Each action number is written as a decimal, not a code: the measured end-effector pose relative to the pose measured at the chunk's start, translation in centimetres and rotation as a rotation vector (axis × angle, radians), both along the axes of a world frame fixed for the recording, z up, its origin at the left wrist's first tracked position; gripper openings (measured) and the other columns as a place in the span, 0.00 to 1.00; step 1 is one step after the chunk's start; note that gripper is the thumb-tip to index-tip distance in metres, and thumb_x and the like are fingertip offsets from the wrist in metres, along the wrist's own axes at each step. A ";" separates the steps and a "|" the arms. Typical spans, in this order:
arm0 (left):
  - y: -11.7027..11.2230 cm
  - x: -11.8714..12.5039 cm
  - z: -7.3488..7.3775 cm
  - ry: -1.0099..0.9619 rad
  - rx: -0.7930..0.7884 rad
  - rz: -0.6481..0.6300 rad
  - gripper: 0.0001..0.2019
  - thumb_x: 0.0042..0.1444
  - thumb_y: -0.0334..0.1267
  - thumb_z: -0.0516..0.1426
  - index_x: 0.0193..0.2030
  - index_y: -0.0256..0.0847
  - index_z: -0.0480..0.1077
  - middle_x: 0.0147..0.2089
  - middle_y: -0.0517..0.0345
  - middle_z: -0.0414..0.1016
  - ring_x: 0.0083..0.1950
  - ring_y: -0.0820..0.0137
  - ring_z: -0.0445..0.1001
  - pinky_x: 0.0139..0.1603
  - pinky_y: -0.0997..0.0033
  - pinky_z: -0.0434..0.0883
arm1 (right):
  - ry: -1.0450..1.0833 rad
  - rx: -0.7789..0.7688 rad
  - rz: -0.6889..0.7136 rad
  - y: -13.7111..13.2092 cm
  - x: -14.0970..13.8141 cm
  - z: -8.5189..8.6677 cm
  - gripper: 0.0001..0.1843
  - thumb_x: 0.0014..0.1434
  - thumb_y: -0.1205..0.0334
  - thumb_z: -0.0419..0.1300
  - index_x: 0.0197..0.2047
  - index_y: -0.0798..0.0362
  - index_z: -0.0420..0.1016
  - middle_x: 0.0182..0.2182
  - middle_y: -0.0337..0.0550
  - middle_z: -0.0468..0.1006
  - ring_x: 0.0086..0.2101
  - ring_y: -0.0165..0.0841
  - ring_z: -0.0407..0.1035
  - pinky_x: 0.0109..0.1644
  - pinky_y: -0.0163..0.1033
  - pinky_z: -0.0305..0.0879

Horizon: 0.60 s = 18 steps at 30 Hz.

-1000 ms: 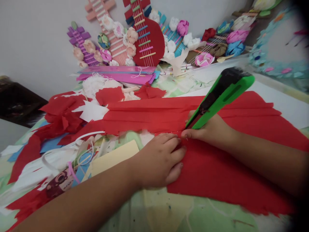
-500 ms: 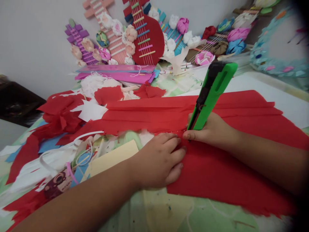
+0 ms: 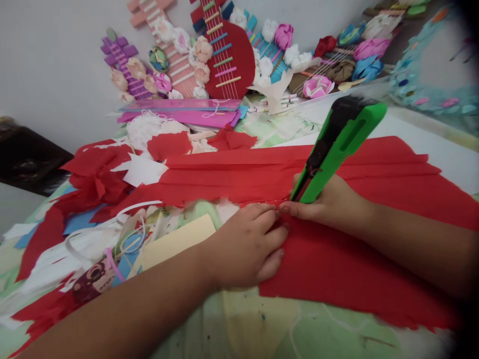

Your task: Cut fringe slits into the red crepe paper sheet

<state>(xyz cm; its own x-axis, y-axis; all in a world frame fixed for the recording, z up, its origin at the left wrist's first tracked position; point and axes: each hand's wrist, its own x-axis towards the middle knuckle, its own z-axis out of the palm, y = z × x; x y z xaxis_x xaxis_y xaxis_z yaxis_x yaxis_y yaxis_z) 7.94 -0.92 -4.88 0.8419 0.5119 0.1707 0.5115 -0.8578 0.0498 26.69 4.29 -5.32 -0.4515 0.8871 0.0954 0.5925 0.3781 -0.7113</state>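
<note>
A large sheet of red crepe paper [image 3: 337, 264] lies across the table, slit into long strips at its far side. My left hand [image 3: 249, 247] rests flat on the sheet's left edge, fingers together and pressing it down. My right hand [image 3: 329, 204] is closed round a green and black utility knife [image 3: 337, 142], whose tip meets the paper just beyond my left fingertips. The knife's handle slants up and to the right.
Red paper scraps [image 3: 97, 174], white strips and a pale yellow card [image 3: 175, 242] litter the left side. Pink sheets [image 3: 179, 117], paper flowers and guitar-shaped crafts [image 3: 228, 55] stand against the wall at the back. A white sheet [image 3: 449, 159] lies at far right.
The knife handle swung upright half a second ago and has tilted back to the right. My left hand has stayed in place on the paper.
</note>
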 end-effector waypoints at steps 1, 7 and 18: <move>0.0 0.0 0.0 0.000 0.002 -0.002 0.16 0.56 0.37 0.45 0.42 0.31 0.69 0.43 0.43 0.67 0.49 0.58 0.63 0.53 0.54 0.61 | -0.002 0.006 -0.001 0.0 0.0 0.0 0.18 0.43 0.48 0.59 0.20 0.54 0.60 0.17 0.35 0.64 0.22 0.27 0.58 0.27 0.33 0.53; 0.0 0.0 0.2 0.006 0.003 -0.002 0.17 0.56 0.37 0.45 0.42 0.30 0.69 0.42 0.42 0.67 0.48 0.57 0.63 0.53 0.55 0.61 | -0.013 0.061 -0.027 0.2 -0.3 0.2 0.20 0.42 0.48 0.61 0.19 0.54 0.56 0.15 0.33 0.59 0.20 0.25 0.54 0.25 0.33 0.50; -0.1 -0.1 0.0 0.011 -0.002 0.001 0.17 0.56 0.38 0.45 0.45 0.30 0.68 0.44 0.42 0.67 0.50 0.57 0.62 0.54 0.54 0.60 | 0.216 -0.130 0.025 0.3 0.3 0.3 0.21 0.39 0.45 0.62 0.19 0.54 0.61 0.17 0.35 0.62 0.22 0.26 0.57 0.25 0.34 0.54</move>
<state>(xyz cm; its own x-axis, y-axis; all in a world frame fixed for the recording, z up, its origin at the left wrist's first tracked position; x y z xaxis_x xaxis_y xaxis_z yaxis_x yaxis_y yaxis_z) 7.88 -1.02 -4.89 0.8431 0.5132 0.1604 0.5130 -0.8571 0.0462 26.94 4.55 -5.02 -0.4554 0.8869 0.0777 0.4132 0.2879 -0.8640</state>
